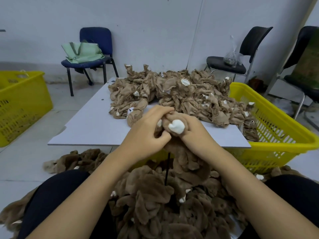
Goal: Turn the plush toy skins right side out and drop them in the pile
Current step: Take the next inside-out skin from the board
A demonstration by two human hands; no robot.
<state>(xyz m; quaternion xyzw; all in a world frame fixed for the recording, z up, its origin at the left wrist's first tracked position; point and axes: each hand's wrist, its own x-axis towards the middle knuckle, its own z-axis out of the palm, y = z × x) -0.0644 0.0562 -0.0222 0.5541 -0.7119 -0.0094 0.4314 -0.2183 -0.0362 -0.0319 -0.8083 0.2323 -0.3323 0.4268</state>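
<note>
Both hands work on one brown plush skin point(181, 152) above the table's near edge. My left hand point(148, 131) grips its upper part with curled fingers. My right hand point(191, 128) holds the same skin, and a white furry patch point(177, 126) pokes out between the fingers. The rest of the skin hangs down to my lap. A heap of inside-out skins point(172, 94), pale tan with white bits, covers the far half of the table. A pile of fluffy brown turned skins point(164, 204) lies on the floor between my knees.
The white table point(89, 128) stands in front of me. A yellow basket point(283, 135) with a few skins sits at its right, another yellow basket point(20, 104) at far left. A blue chair with a green bag point(82, 52) and black chairs point(241, 54) line the wall.
</note>
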